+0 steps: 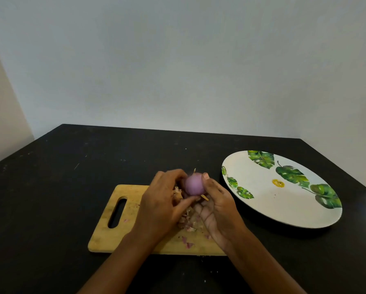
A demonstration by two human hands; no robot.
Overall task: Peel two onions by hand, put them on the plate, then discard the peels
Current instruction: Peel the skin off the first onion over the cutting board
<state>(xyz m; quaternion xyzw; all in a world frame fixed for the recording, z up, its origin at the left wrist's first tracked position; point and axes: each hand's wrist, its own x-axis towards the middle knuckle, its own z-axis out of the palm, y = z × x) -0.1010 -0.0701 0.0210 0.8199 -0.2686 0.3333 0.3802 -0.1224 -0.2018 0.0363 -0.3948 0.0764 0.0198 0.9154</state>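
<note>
Both hands grasp 1 purple onion (193,185): the left hand (161,200) curls its fingers over the left side, the right hand (218,206) cups it from beneath, thumb pressed on its right. Peels (188,223) lie below the fingers on the cutting board (114,230); the plate (283,209) sits well right of them.

Onion (194,186) between both hands' fingers (205,177)

A dark worktop (50,187) stands in a corner. Behind it, a plain pale wall (178,60) under soft, even light.
</note>
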